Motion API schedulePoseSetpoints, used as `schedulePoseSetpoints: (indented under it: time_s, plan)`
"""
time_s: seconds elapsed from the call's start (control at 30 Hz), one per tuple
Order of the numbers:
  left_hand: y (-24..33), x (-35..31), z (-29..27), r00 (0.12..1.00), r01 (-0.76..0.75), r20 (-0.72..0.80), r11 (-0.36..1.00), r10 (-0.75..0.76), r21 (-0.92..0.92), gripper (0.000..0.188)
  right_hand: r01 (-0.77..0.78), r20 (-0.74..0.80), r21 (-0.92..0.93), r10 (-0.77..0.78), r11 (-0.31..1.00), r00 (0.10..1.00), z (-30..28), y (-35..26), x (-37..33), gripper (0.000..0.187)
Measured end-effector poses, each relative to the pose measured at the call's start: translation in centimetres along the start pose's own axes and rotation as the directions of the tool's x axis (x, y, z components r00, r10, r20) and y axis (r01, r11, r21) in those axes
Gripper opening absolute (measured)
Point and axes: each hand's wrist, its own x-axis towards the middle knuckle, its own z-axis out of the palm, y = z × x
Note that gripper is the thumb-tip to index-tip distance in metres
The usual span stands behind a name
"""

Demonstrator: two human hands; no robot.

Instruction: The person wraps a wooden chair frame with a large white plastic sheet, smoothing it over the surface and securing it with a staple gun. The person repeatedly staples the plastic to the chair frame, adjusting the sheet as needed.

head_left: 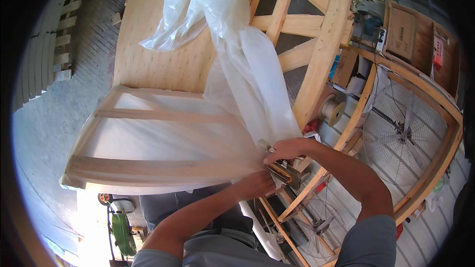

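Observation:
A wooden frame (148,166) lies in front of me, wrapped in translucent plastic sheeting (188,138). At its right end my right hand (291,149) is closed around a staple gun (286,174), a metal tool with a dark magazine. Just below, my left hand (255,186) is closed at the sheeting's near right edge, its fingers partly hidden by the tool. A loose, bunched length of the plastic runs from there up across the plywood. Where the tool's nose meets the frame I cannot make out.
Plywood (158,64) lies beyond the frame, with a crossed timber structure (321,54) at the far right. To the right stand a large caged fan (403,131) in a wooden surround, a spool (332,110) and a cardboard box (345,68). Slatted timber (44,59) lies at the left.

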Motion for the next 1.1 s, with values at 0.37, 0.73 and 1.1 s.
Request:
schedulePoseSetpoints:
  time_s: [0.37, 0.73, 1.1]
  plan:
    - [0.0, 0.5, -0.7, 0.998, -0.058, -0.012, 0.99, 0.06, 0.13, 0.015, -0.158, 0.004, 0.161, 0.16, 0.974, 0.987, 0.1, 1.6, -0.7, 0.067]
    - [-0.2, 0.6, -1.1, 0.996, -0.093, 0.011, 0.994, 0.093, 0.063, 0.019, -0.1, -0.106, 0.165, 0.119, 0.981, 0.987, 1.3, 4.2, -0.5, 0.074]
    - [0.5, 0.7, -1.5, 0.997, -0.073, 0.027, 0.997, 0.073, 0.005, 0.023, -0.03, -0.483, -0.012, 0.021, 0.999, 0.875, 4.4, 6.8, 1.8, 0.079]
